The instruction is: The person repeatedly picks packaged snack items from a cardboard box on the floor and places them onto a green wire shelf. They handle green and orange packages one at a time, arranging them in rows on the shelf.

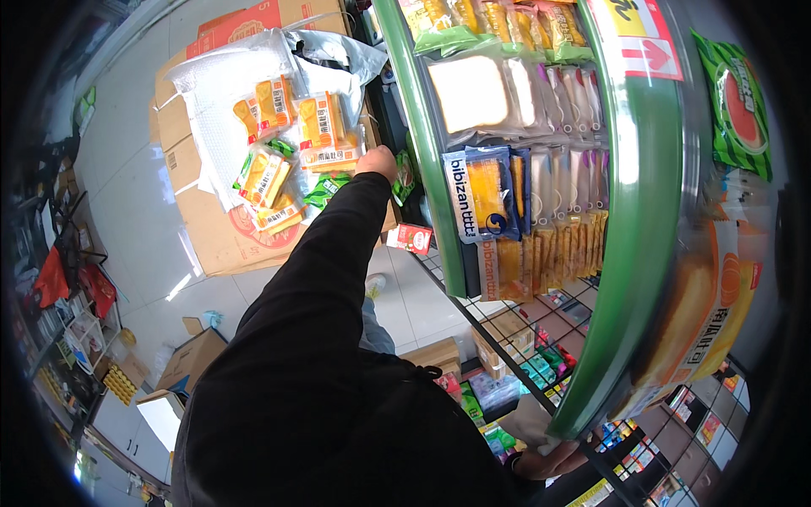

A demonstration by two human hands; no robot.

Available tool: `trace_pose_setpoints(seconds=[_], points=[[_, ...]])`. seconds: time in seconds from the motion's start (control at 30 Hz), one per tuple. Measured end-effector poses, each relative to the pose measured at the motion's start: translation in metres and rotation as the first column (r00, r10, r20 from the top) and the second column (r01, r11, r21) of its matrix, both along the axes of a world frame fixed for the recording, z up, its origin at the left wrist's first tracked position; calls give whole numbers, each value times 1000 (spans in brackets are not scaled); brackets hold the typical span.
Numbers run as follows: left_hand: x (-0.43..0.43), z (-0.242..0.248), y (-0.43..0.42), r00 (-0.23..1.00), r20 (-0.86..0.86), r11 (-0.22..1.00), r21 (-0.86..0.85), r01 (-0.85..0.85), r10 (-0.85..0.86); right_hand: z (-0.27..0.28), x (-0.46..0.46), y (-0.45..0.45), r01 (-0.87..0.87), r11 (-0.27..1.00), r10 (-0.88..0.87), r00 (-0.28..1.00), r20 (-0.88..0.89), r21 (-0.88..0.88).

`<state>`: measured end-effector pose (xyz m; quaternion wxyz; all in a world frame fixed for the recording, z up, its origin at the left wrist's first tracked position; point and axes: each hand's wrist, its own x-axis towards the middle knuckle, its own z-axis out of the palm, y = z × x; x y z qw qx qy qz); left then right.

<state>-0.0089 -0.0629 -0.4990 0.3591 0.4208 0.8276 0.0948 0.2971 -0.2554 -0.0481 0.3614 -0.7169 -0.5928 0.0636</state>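
Observation:
My left hand [379, 163], at the end of a black sleeve, is closed at the right end of a wrapped toast packet [331, 157]; its fingertips are hidden. Around it lie more orange-and-white toast packets [274, 101] and a green striped packet [326, 189], on a silvery bubble-lined bag [215, 95] over a cardboard box [196, 222]. Low on the right, my right hand [548, 461] grips a crumpled white cloth or tissue [529, 424] beside the end of the green-edged shelf [640, 317]. Part of that hand is hidden.
Packed bread slices [469, 95], blue-wrapped bread [485, 190] and small brown packets [564, 247] fill the shelf to the right. A large toast packet [703, 329] stands close by on its right side. Black wire mesh [507, 342] runs beneath. An opened carton [190, 361] sits on the tiled floor [139, 215].

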Motion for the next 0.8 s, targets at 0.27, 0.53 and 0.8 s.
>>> trace_pose_setpoints(seconds=[0.27,0.53,0.8], points=[[-2,49,-43,905,389,915,279,-292,170,-7,17,2,-79,997,78,965,-250,6],[-82,202,-135,263,958,775,82,-627,112,-33,53,-17,-293,953,214,833,-510,-79],[-54,333,-198,-16,987,681,97,-726,-158,-46,3,-3,-767,603,654,632,-415,-220]])
